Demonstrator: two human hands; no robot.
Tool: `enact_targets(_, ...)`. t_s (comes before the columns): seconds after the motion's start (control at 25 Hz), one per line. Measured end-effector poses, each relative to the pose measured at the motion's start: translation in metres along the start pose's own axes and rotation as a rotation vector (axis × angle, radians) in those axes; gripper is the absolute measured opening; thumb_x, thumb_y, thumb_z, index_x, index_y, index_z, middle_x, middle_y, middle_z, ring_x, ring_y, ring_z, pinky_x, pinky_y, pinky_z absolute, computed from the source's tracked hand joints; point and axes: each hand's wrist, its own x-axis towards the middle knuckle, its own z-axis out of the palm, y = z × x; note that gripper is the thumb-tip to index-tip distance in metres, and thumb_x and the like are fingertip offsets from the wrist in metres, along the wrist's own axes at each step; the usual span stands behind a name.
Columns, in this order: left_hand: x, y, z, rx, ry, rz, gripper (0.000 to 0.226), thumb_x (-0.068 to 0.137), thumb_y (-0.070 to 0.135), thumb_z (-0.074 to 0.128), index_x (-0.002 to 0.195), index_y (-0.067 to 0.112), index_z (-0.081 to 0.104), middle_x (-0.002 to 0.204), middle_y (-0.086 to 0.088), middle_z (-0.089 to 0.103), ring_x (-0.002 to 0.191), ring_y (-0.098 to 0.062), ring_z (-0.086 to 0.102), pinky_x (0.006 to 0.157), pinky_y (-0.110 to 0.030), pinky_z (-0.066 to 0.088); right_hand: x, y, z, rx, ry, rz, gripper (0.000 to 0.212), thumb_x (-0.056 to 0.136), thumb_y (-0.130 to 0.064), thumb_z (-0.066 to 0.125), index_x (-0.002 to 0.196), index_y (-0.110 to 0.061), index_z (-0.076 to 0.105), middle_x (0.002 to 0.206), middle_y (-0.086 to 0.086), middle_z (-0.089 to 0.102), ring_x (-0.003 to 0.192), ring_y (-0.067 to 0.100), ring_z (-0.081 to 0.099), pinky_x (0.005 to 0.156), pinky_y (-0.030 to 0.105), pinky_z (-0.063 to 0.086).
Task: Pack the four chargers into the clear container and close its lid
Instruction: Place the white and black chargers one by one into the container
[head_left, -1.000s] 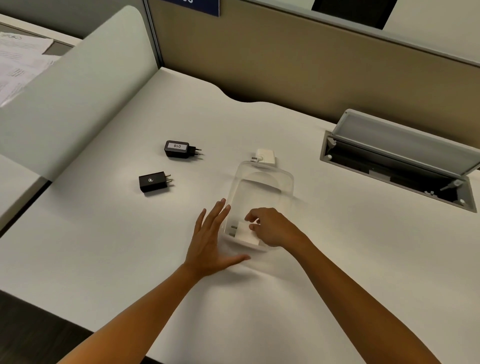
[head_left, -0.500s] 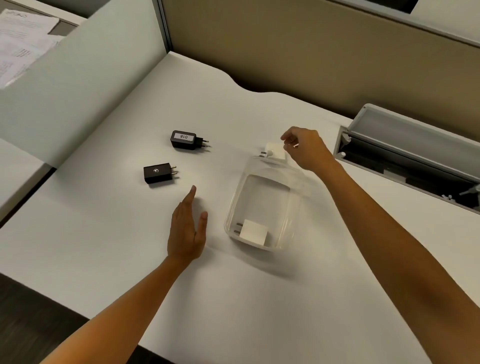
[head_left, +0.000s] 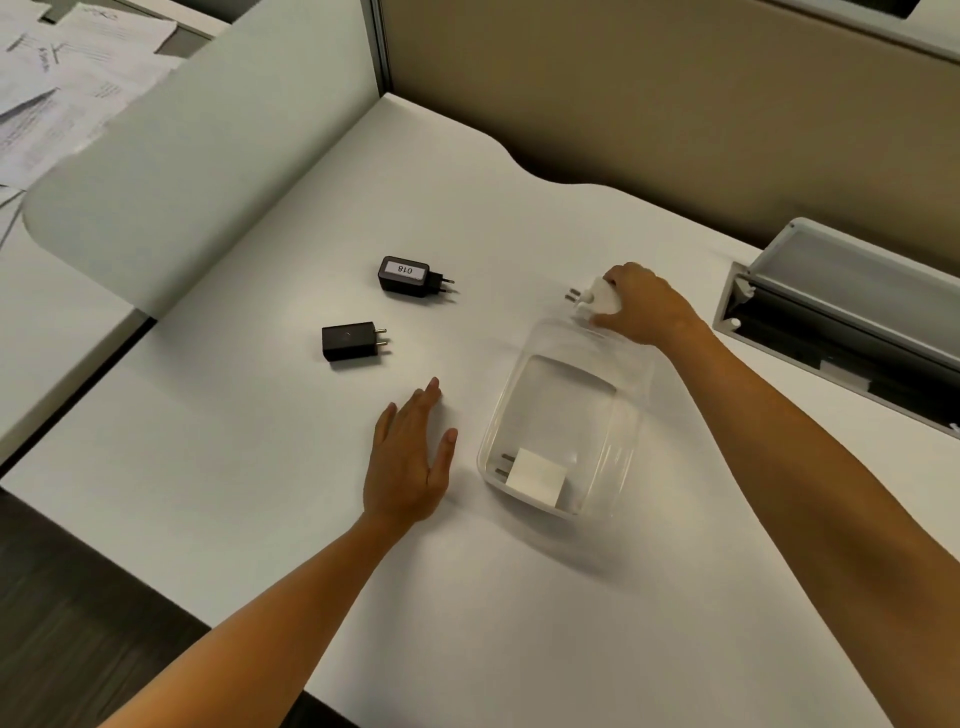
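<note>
1. Left hand (head_left: 408, 462): near the counter's front edge, flat on the white counter (head_left: 519, 623), fingers spread, its grip slack and holding nothing.
2. Clear plastic container (head_left: 618, 415): just beside the left hand, lid not in view; one flat white charger (head_left: 535, 475) lies in its near end, prongs pointing left.
3. Plain black charger (head_left: 349, 340) and, farther back, black charger with the white "018" label (head_left: 405, 275): both loose on the counter, toward its left edge, apart from the container.
4. Right hand (head_left: 641, 306): beyond the container's far rim, its grip closed on a small white charger with round pins (head_left: 597, 299).
5. Risk (judgement): the container is unbraced, so a wrist catching its far rim could shove it; a loose pinch could drop the charger outside.
</note>
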Motion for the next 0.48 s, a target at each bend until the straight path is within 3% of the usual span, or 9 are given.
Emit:
enact_targets(0.12,0.0,0.001,0.0,0.017,-0.003,-0.008,0.071,0.099,0.06,0.018,0.153,0.018,0.034,0.158,0.003,0.041,0.147,-0.016,0.036,0.124,-0.043,0.018,-0.03,-0.013,-0.028,0.17,0.18,0.032,0.06,0.079,-0.043,0.074,0.126,-0.013,0.051,0.124,0.008,0.057,0.095,0.017,0.05,0.079,0.03,0.042)
enact_targets(0.2,0.0,0.001,0.0,0.024,-0.004,-0.009,0.071,0.099,0.06,0.017,0.153,0.017,0.035,0.157,0.002,0.041,0.147,-0.016,0.036,0.124,-0.043,0.018,-0.061,-0.028,-0.044,0.189,0.205,0.016,0.06,0.078,-0.044,0.075,0.126,-0.017,0.051,0.123,0.004,0.057,0.095,0.015,0.049,0.079,0.029,0.042)
enact_targets(0.36,0.0,0.0,0.001,0.016,-0.002,-0.014,0.069,0.099,0.059,0.021,0.152,0.018,0.035,0.157,0.002,0.042,0.147,-0.016,0.036,0.125,-0.043,0.017,-0.123,-0.054,-0.035,0.091,0.084,-0.036,0.059,0.076,-0.05,0.072,0.122,-0.018,0.054,0.114,0.002,0.058,0.097,0.022,0.057,0.082,0.036,0.048)
enact_targets(0.48,-0.001,0.001,0.0,0.003,0.009,-0.001,0.07,0.098,0.06,0.025,0.152,0.016,0.036,0.158,0.001,0.041,0.147,-0.018,0.036,0.125,-0.044,0.018,-0.143,-0.068,0.002,0.099,-0.037,-0.009,0.062,0.078,-0.05,0.07,0.126,-0.015,0.053,0.119,0.003,0.058,0.103,0.023,0.058,0.084,0.035,0.049)
